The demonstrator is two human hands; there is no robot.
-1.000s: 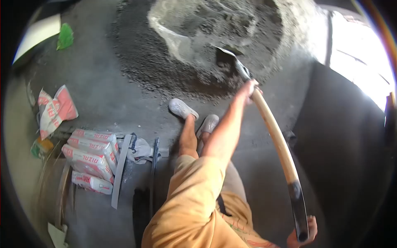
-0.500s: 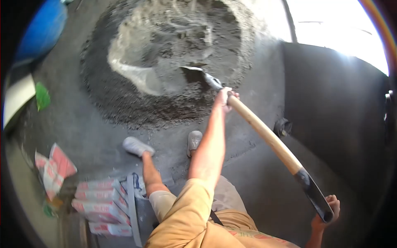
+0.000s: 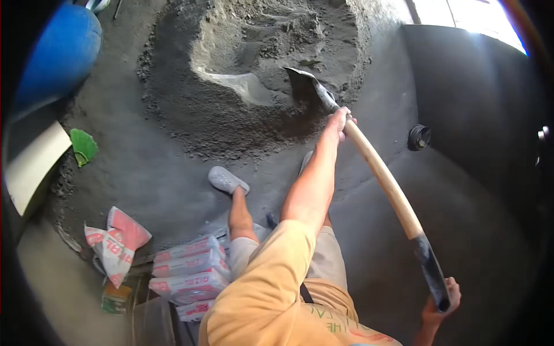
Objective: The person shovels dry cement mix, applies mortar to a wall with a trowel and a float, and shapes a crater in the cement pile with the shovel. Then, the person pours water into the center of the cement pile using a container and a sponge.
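A shovel (image 3: pixel 381 173) with a pale wooden shaft slants across the view. My left hand (image 3: pixel 341 122) is wrapped round it low down, just above the metal blade. At the black hollow end of the handle, my right hand (image 3: pixel 443 300) grips it with fingers curled, partly hidden behind it. The dark shovel blade (image 3: pixel 307 86) is at the near right side of a wide heap of grey sand or cement mix (image 3: pixel 231 124); I cannot tell how deep its edge sits. A paler powdery patch (image 3: pixel 242 86) lies in the hollow of the heap.
Stacked printed sacks (image 3: pixel 190 274) and a crumpled sack (image 3: pixel 118 242) lie at lower left. A blue barrel (image 3: pixel 60 55), a curved cream board (image 3: pixel 37 167) and a green piece (image 3: pixel 83 147) are on the left. By the dark wall (image 3: pixel 467 92) sits a small black round object (image 3: pixel 419 138).
The view has swung, so the heap and sacks appear farther right. The shovel stands steeper in view, its blade higher and farther right. Both hands keep their grip.
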